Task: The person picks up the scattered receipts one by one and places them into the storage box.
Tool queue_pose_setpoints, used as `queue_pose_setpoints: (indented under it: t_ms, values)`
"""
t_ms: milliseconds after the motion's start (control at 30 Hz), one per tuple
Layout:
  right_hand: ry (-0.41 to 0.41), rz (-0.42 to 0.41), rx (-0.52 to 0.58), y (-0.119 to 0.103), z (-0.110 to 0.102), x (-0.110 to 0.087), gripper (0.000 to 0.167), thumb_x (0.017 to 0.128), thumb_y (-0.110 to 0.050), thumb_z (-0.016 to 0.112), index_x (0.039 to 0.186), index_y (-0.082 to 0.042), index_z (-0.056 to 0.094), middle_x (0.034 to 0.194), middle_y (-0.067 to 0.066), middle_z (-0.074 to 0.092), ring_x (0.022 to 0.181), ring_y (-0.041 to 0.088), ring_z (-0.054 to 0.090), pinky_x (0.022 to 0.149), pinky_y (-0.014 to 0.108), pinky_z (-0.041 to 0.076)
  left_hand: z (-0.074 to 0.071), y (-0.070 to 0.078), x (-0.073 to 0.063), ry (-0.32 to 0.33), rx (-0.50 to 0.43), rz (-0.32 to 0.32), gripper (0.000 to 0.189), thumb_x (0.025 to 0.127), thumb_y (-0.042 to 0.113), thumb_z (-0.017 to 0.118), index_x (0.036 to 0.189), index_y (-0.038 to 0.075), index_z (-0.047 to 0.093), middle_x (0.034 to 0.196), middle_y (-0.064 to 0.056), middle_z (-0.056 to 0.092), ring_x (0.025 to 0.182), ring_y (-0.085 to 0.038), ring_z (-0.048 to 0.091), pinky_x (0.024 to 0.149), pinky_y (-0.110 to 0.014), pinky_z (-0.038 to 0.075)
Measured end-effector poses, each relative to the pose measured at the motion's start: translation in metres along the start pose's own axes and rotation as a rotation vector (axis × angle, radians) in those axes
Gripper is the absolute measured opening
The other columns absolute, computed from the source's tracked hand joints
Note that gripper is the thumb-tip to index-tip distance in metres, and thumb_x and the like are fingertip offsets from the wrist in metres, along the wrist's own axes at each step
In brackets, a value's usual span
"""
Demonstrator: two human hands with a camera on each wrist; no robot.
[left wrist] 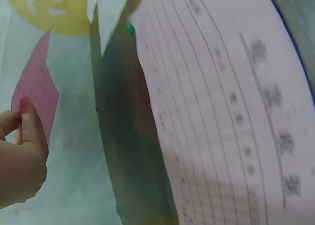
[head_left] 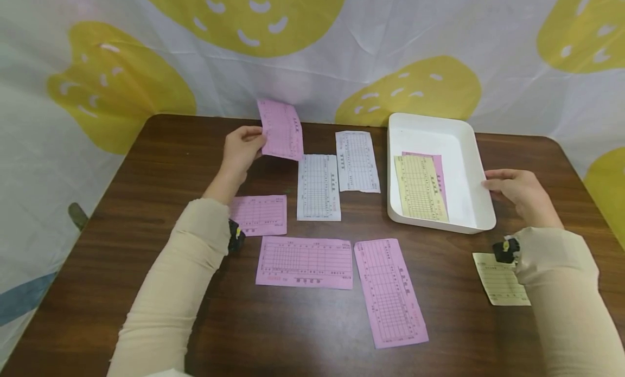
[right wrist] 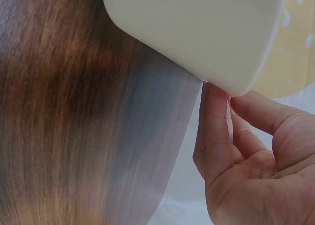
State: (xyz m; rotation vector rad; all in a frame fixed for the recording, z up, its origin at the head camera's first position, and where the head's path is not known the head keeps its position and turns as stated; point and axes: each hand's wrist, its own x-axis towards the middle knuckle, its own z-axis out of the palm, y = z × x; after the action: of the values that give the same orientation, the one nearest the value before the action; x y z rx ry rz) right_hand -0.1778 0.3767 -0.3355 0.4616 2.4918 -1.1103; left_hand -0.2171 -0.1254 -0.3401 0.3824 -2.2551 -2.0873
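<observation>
At the back left, my left hand [head_left: 243,149] pinches a pink printed slip [head_left: 281,130] by its left edge, raised before the curtain. In the left wrist view, thumb and fingers grip the same pink slip [left wrist: 37,89] from both sides. My right hand [head_left: 521,192] holds the right wall of a shallow white tray [head_left: 480,203]. The right wrist view shows thumb and fingertips pinching the edge of the tray [right wrist: 197,33]. Inside the tray a yellow slip [head_left: 421,190] partly covers a pink slip [head_left: 439,168].
Two pale bluish slips [head_left: 319,187] [head_left: 358,161] lie left of the tray. Nearer are three pink slips [head_left: 259,215] [head_left: 305,262] [head_left: 390,293], the leftmost beside my left cuff. A yellow slip [head_left: 499,282] lies partly hidden under my right sleeve. A patterned curtain [head_left: 312,78] hangs behind the table.
</observation>
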Motion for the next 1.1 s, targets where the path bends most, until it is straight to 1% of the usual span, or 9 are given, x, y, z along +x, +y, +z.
queue_pose_setpoints:
  t_ms: [100,233,400,600,667,767,867,1033,1100]
  values:
    - [0.001,0.008,0.002,-0.001,0.0,0.0,0.067,0.095,-0.041,0.053,0.144,0.0,0.033,0.138,0.014,0.039,0.08,-0.006,0.046,0.113,0.058,0.03,0.008,0.005,-0.003,-0.01,-0.042,-0.007,0.03,0.092,0.006,0.058,0.121,-0.005,0.058,0.082,0.008,0.056,0.069,-0.001,0.053,0.061,-0.01,0.048]
    - [0.005,0.004,-0.003,-0.001,0.0,0.0,0.067,0.095,-0.041,0.053,0.144,0.0,0.033,0.136,0.014,0.04,0.079,-0.008,0.046,0.112,0.056,0.032,0.021,0.011,-0.009,-0.036,-0.08,-0.011,0.029,0.092,0.006,0.059,0.12,-0.004,0.058,0.083,0.006,0.057,0.069,-0.002,0.054,0.062,-0.012,0.049]
    - [0.008,0.001,-0.009,-0.001,0.001,0.0,0.066,0.095,-0.04,0.052,0.144,0.001,0.033,0.141,0.017,0.037,0.08,-0.008,0.046,0.112,0.054,0.034,0.039,0.016,-0.019,-0.089,-0.07,0.001,0.028,0.093,0.006,0.059,0.119,-0.003,0.058,0.087,0.005,0.058,0.073,-0.004,0.055,0.063,-0.012,0.05]
    - [0.006,0.001,-0.008,0.0,0.001,0.0,0.066,0.095,-0.04,0.052,0.144,0.001,0.033,0.143,0.018,0.035,0.087,-0.003,0.048,0.112,0.055,0.033,0.065,0.02,-0.033,-0.138,-0.081,0.015,0.026,0.092,0.005,0.059,0.117,-0.002,0.059,0.094,-0.003,0.06,0.076,-0.008,0.056,0.063,-0.013,0.05]
    - [0.004,-0.002,-0.005,0.001,0.0,0.0,0.066,0.095,-0.041,0.052,0.143,0.0,0.035,0.138,0.014,0.04,0.086,-0.003,0.048,0.112,0.055,0.032,0.076,0.019,-0.037,-0.155,-0.09,0.014,0.025,0.092,0.004,0.059,0.116,-0.003,0.06,0.096,-0.006,0.061,0.076,-0.009,0.056,0.062,-0.014,0.05]
    - [-0.006,-0.006,0.003,0.002,-0.002,0.0,0.065,0.094,-0.043,0.053,0.142,-0.002,0.037,0.122,-0.002,0.048,0.081,-0.008,0.048,0.113,0.056,0.03,0.092,0.016,-0.043,-0.182,-0.089,0.015,0.025,0.092,0.003,0.059,0.116,-0.004,0.06,0.098,-0.01,0.063,0.076,-0.009,0.056,0.062,-0.013,0.05]
    - [-0.009,-0.011,-0.002,0.003,-0.003,-0.001,0.066,0.094,-0.044,0.053,0.142,-0.002,0.036,0.113,-0.011,0.046,0.077,-0.012,0.047,0.112,0.056,0.031,0.107,0.014,-0.05,-0.216,-0.069,0.018,0.025,0.092,0.003,0.059,0.116,-0.004,0.06,0.104,-0.015,0.065,0.077,-0.009,0.056,0.064,-0.014,0.052]
    - [-0.001,-0.012,-0.029,0.004,-0.002,-0.001,0.069,0.095,-0.043,0.051,0.144,0.002,0.032,0.132,0.008,0.042,0.087,-0.004,0.048,0.111,0.053,0.034,0.133,0.01,-0.061,-0.267,-0.047,0.032,0.025,0.091,0.003,0.059,0.115,-0.003,0.061,0.108,-0.018,0.065,0.077,-0.009,0.057,0.069,-0.016,0.055]
    - [0.004,-0.011,-0.035,0.004,-0.002,0.0,0.069,0.095,-0.042,0.051,0.144,0.002,0.032,0.131,0.008,0.043,0.088,-0.003,0.048,0.11,0.052,0.036,0.144,0.009,-0.066,-0.276,-0.059,0.035,0.024,0.091,0.002,0.059,0.113,-0.004,0.061,0.107,-0.019,0.065,0.076,-0.009,0.056,0.068,-0.017,0.055]
